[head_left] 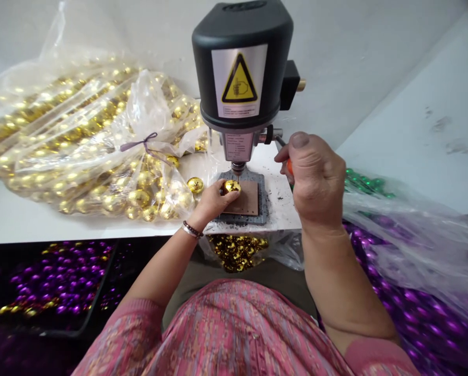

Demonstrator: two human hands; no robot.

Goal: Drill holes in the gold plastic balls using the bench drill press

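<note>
My left hand (214, 199) pinches a shiny gold ball (232, 186) on the brown board (246, 201) of a small drill press (244, 68). The drill's chuck (238, 168) points down right above the ball; I cannot tell whether the bit touches it. Gripped in my right hand (316, 172) is the feed lever of the press, its orange knob (289, 166) showing between the fingers. Another gold ball (195, 185) lies on the white table, just left of my left hand.
A big clear bag of gold balls (101, 141) fills the table's left side. Purple balls (57, 282) lie in a black tray at lower left. More gold balls (237, 253) sit in a bag below the table edge. Purple (422, 318) and green balls (369, 183) are bagged at right.
</note>
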